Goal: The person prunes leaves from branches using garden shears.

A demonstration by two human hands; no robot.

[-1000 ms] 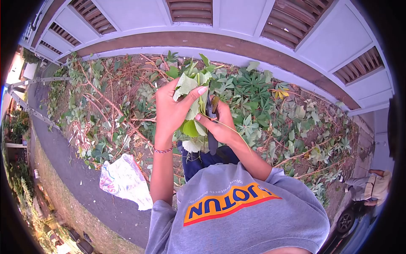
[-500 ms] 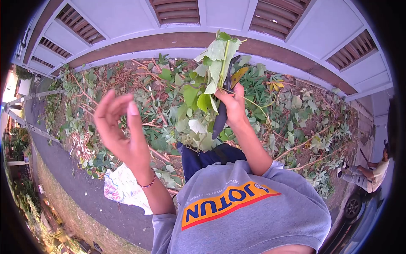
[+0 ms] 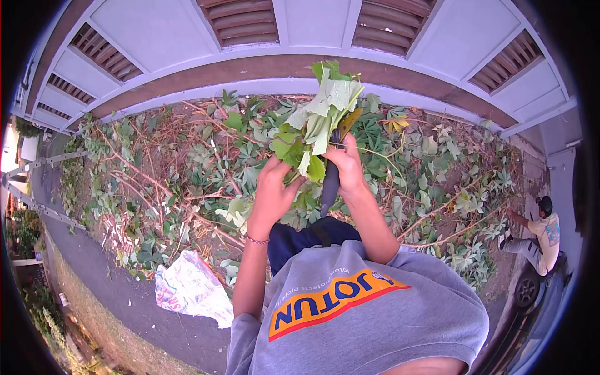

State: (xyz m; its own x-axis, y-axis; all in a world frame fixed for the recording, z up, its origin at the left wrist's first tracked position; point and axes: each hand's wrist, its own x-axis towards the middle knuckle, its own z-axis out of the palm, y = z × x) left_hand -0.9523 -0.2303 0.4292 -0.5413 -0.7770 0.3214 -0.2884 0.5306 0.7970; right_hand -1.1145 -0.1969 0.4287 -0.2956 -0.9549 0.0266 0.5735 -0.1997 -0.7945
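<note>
A bunch of broad green leaves (image 3: pixel 325 103) is held up in front of me, pale undersides showing on some. My right hand (image 3: pixel 347 167) is closed round the stems and a long black-handled tool (image 3: pixel 329 190), whose upper part is hidden behind the leaves. Against the bunch's lower left side, my left hand (image 3: pixel 275 190) has its fingers curled on the leaves, thumb pointing toward the right hand. A yellow-brown leaf (image 3: pixel 350 122) sticks out beside the right thumb.
Cut branches (image 3: pixel 147 178) and leaves cover the soil along the wall (image 3: pixel 312 40). A white plastic sack (image 3: pixel 190 287) lies on the asphalt (image 3: pixel 125 275) at left, near a metal ladder (image 3: pixel 44 161). Another person (image 3: pixel 542 234) crouches at far right beside a car (image 3: pixel 531 306).
My left hand has come in from the left, where it was raised and empty, to the leaf bunch. The bunch has shifted slightly. The other person has reached toward the branches.
</note>
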